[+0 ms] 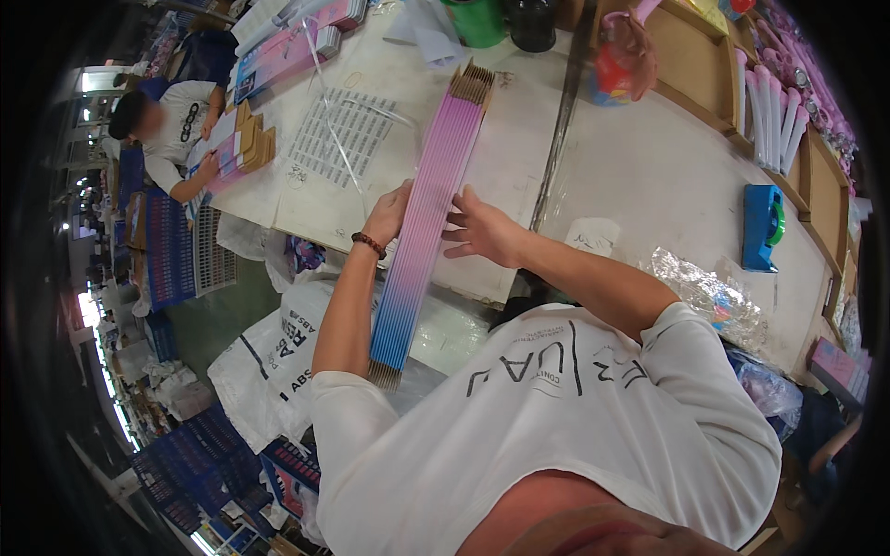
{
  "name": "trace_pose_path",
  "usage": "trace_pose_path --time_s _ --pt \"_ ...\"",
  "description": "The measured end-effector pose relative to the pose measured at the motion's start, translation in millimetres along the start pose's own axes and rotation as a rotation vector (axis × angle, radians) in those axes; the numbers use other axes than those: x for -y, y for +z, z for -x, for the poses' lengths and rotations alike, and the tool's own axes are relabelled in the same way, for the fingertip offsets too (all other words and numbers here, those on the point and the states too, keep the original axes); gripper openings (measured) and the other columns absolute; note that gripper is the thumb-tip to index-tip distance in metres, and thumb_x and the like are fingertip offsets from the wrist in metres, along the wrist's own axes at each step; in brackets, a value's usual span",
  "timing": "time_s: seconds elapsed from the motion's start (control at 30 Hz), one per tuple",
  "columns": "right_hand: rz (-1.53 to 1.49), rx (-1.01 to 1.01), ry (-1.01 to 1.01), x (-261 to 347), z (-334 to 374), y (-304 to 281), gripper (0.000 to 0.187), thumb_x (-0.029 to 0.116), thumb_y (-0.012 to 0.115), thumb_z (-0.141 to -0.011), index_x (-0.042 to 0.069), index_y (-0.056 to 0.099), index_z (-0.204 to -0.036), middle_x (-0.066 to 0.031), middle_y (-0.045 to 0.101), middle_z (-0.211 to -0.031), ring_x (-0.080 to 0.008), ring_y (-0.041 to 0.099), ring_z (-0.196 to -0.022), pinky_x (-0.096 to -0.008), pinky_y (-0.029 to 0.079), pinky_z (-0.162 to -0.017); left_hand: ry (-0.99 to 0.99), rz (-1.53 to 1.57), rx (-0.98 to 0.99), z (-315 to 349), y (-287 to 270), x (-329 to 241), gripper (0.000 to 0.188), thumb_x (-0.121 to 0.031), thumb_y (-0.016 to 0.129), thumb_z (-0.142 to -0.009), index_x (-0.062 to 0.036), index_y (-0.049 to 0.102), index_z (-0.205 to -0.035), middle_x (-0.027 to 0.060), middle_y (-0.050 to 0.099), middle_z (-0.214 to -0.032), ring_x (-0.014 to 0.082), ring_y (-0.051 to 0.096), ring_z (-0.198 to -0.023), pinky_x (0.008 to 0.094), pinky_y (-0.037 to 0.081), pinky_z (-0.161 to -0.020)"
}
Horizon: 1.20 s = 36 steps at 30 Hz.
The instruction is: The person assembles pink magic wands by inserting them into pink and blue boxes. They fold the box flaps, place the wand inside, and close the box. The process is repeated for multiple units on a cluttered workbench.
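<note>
A long stack of flat, folded cartons [433,185], with edges fading from pink to blue and brown flaps at both ends, lies lengthwise in front of me. Its far part is over the white table and its blue end reaches back toward my body. My left hand [387,218], below a beaded bracelet [369,245], grips the left side of the stack; some of its fingers are hidden by it. On the other side my right hand [489,229] is open, fingers spread, its fingertips close to the stack's right side. Whether they touch it I cannot tell.
A sheet of small labels [343,134] lies left of the stack. A blue tape dispenser [762,227] stands at right, near cardboard trays [691,60] and pink-and-white plastic parts [774,116]. Clear plastic wrap [709,287] lies near my right arm. Another person [181,134] handles cartons at far left.
</note>
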State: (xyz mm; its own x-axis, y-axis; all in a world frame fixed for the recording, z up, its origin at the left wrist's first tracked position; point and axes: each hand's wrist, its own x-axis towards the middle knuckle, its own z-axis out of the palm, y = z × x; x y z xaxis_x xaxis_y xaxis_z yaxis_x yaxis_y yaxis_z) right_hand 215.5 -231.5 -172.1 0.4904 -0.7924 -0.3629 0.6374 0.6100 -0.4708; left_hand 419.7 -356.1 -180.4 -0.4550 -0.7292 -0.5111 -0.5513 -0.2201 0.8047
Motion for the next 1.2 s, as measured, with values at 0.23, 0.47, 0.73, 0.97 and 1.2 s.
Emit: trace_pose_path --time_s 0.23,0.47,0.73,0.97,1.2 --pt "-0.135 -0.005 -0.075 -23.3 55.4 -41.8 0.078 0.058 0.054 -0.092 0.008 0.03 -0.147 -0.0121 0.04 -0.146 -0.0306 0.041 -0.132 -0.0551 0.035 -0.107 0.271 -0.715 -0.1 28.8 68.3 -39.6 0.053 -0.051 0.048 -0.095 -0.011 0.061 -0.126 0.0217 0.064 -0.11 0.0393 0.062 -0.103 0.0433 0.049 -0.088" --pt "-0.047 -0.359 0.087 -46.0 102.9 -70.0 0.066 0.045 0.059 -0.093 0.011 0.034 -0.143 -0.012 0.045 -0.143 -0.03 0.047 -0.128 -0.05 0.036 -0.106 0.124 -1.049 -0.012 45.6 147.9 -46.5 0.072 -0.047 0.068 -0.081 -0.0204 0.043 -0.142 0.0217 0.049 -0.127 0.0422 0.053 -0.114 0.0507 0.049 -0.085" --pt "0.238 -0.412 0.229 -46.5 131.5 -88.9 0.094 0.044 0.061 -0.09 0.013 0.002 -0.156 -0.0193 0.018 -0.157 -0.036 0.023 -0.143 -0.049 0.027 -0.111 0.065 -1.134 -0.144 44.9 204.5 -21.3 0.091 -0.05 0.077 -0.073 -0.0167 0.035 -0.146 0.0219 0.039 -0.133 0.043 0.032 -0.132 0.0586 0.046 -0.089" --pt "0.248 -0.432 0.136 -53.4 118.5 -107.4 0.079 0.041 0.058 -0.092 0.012 0.017 -0.153 -0.0179 0.031 -0.151 -0.0369 0.034 -0.135 -0.0477 0.031 -0.108 0.091 -1.086 -0.161 44.4 201.9 -15.8 0.092 -0.048 0.079 -0.071 -0.0162 0.035 -0.146 0.0222 0.039 -0.131 0.0437 0.031 -0.131 0.059 0.046 -0.089" --pt "0.03 -0.389 0.078 -50.4 95.9 -103.7 0.059 0.033 0.057 -0.092 0.01 0.034 -0.141 -0.0155 0.039 -0.143 -0.0329 0.043 -0.126 -0.0484 0.037 -0.104 0.148 -1.048 -0.156 36.3 185.0 -7.3 0.093 -0.048 0.079 -0.07 -0.0158 0.035 -0.145 0.0223 0.04 -0.13 0.0439 0.033 -0.13 0.0574 0.046 -0.09"
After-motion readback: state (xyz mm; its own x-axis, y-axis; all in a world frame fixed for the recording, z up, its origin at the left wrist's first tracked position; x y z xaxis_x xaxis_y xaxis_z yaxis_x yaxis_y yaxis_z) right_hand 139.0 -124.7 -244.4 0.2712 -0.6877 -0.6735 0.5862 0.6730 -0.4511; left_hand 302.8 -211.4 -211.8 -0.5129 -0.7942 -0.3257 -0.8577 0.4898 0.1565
